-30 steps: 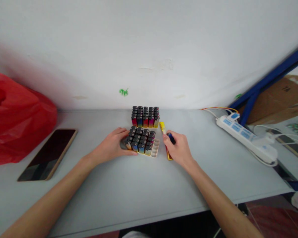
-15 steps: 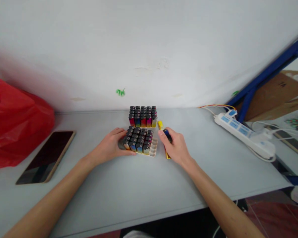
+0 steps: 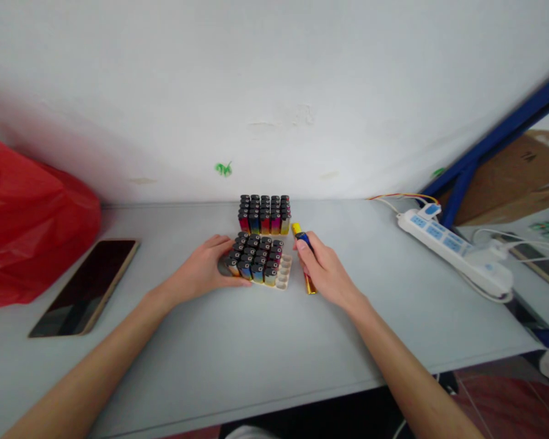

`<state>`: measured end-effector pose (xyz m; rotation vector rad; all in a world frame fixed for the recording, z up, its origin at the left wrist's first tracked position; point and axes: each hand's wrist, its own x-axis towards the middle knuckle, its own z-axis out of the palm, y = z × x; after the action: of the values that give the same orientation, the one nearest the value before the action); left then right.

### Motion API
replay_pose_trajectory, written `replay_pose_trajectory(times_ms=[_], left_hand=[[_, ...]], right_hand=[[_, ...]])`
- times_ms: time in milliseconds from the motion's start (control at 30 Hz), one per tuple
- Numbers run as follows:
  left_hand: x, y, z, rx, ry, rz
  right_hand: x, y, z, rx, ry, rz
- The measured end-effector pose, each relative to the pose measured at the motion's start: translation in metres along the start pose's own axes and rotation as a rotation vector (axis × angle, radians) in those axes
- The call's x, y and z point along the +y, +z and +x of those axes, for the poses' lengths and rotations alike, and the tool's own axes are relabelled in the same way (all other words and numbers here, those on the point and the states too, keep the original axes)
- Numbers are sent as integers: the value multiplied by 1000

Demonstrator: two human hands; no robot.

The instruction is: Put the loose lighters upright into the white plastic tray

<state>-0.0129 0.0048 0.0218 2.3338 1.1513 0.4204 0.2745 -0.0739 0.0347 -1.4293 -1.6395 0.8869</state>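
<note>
Two hands at a lighter tray on the tabletop (image 3: 238, 341).
Right hand (image 3: 324, 271) grips a blue lighter (image 3: 304, 238) just right of the tray (image 3: 284, 277); left hand (image 3: 205, 269) clasps the tray's left edge.

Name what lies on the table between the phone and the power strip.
In the head view, between the phone and the power strip lie the near tray of lighters, held by the left hand, then the right hand gripping a blue lighter.
</note>
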Motion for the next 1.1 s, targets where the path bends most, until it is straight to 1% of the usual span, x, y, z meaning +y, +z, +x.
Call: replay_pose_trajectory(times_ms=[167,367,500,667,733,800,900,933,1000,1100], left_hand=[[-2,1,0,11,28,0],[-2,1,0,17,9,0],[-3,2,0,22,21,2],[-3,1,0,14,14,6],[-3,1,-1,6,8,6],[-3,1,-1,12,5,0],[-3,2,-1,23,14,-8],[-3,2,0,24,18,-9],[-3,2,0,22,21,-9],[0,1,0,19,10,-9]], right_hand=[[-2,4,0,126,-10,-126],[-5,3,1,190,-21,-193],[-2,3,2,195,-6,-193],[-1,2,2,199,-23,-191],[-1,1,2,173,-54,-174],[-2,-1,2,141,-117,-160],[-2,-4,2,141,-190,-164],[-1,-4,2,143,-188,-171],[1,-4,2,128,-139,-171],[5,-3,3,68,-60,-151]])
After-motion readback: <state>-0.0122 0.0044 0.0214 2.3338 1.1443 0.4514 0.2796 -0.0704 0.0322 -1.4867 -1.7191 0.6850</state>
